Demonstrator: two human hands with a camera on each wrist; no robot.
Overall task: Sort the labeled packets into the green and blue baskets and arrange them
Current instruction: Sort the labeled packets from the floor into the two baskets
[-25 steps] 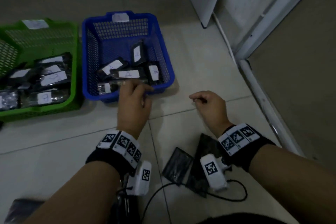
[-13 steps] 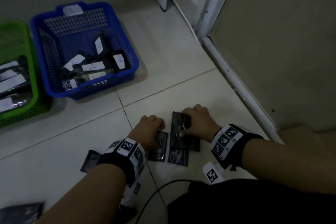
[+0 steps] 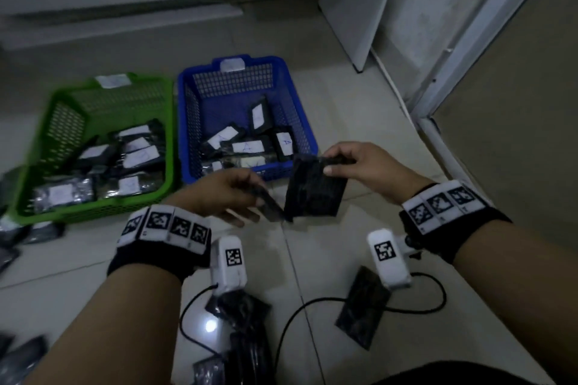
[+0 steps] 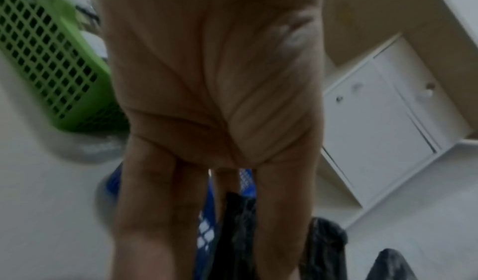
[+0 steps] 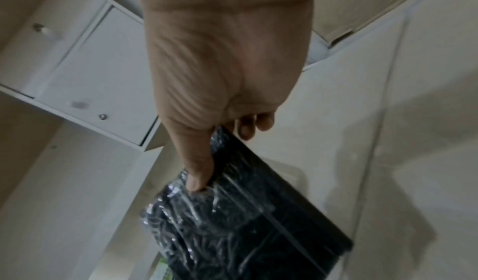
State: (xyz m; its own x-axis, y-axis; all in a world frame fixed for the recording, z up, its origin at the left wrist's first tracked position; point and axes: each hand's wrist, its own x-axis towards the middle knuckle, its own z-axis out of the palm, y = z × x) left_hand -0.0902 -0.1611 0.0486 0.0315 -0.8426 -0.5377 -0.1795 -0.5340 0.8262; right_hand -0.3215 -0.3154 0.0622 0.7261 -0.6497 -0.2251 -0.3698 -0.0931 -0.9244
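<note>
My right hand (image 3: 341, 162) pinches the top edge of a black plastic-wrapped packet (image 3: 316, 189), which hangs in the air in front of the blue basket (image 3: 297, 122); the same packet (image 5: 245, 208) shows under my thumb in the right wrist view. My left hand (image 3: 240, 200) holds a smaller dark packet (image 3: 270, 206) between its fingers, seen edge-on as a dark packet (image 4: 238, 233) in the left wrist view. The blue basket holds several packets with white labels. Beside it on the left, the green basket (image 3: 62, 103) also holds several labeled packets.
Loose dark packets lie on the tiled floor near me: one packet (image 3: 364, 309) at the right and a pile (image 3: 240, 334) at the centre bottom. Black cables (image 3: 312, 300) run across the floor. A white cabinet (image 3: 359, 3) and a door frame stand behind right.
Both hands pressed on packets on the floor half a second ago; now each has lifted a packet up in front of the blue basket. The head view has swung back toward the baskets.
</note>
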